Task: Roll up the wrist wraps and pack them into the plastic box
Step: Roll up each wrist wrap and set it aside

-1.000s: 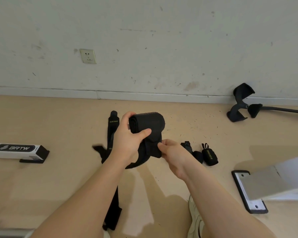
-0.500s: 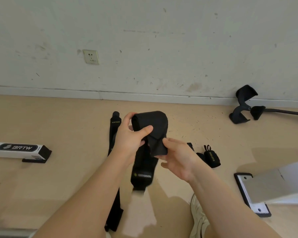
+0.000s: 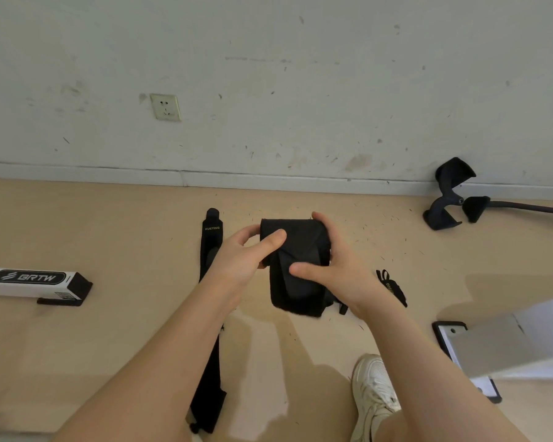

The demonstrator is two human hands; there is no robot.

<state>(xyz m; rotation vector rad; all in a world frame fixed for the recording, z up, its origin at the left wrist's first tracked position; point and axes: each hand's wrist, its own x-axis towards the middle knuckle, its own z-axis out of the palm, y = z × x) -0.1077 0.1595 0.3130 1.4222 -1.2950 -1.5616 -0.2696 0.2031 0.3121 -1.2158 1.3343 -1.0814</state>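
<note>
Black elastic wrist wrap is held above the floor, gripped by the left hand and right hand. The loose tail should be kept taut and wound squarely. No plastic box is seen.

The wrist wrap is matt black woven cloth, slightly fuzzy at its edges. At 9 o'clock a second strap is the same dull fabric. The floor looks smooth, tan, faintly sheened; the wall is scuffed matt paint.
</note>
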